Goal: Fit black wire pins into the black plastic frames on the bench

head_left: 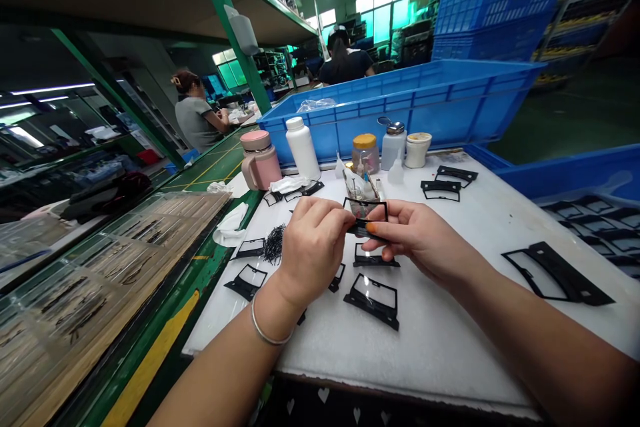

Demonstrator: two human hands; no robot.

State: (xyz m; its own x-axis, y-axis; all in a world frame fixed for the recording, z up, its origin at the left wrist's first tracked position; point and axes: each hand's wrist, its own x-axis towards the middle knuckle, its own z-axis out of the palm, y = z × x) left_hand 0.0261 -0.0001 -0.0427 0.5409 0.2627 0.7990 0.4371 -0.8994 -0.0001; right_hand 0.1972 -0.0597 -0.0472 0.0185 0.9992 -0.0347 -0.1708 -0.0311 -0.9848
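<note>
Both my hands hold one small black plastic frame [367,212] up over the white foam mat [450,340]. My left hand [313,247], a silver bangle on its wrist, is closed with fingers curled on the frame's left side. My right hand [417,237] pinches its right lower edge between thumb and fingers. Under my hands lie more black frames [373,299], and a heap of thin black pins [274,243] sits just left of my left hand.
At the mat's back stand a pink mug [259,159], a white bottle [302,147], jars [365,152] and a big blue crate [400,107]. More frames fill a blue bin [595,213] at right. Clear trays [100,267] lie left. Two other people work in the background.
</note>
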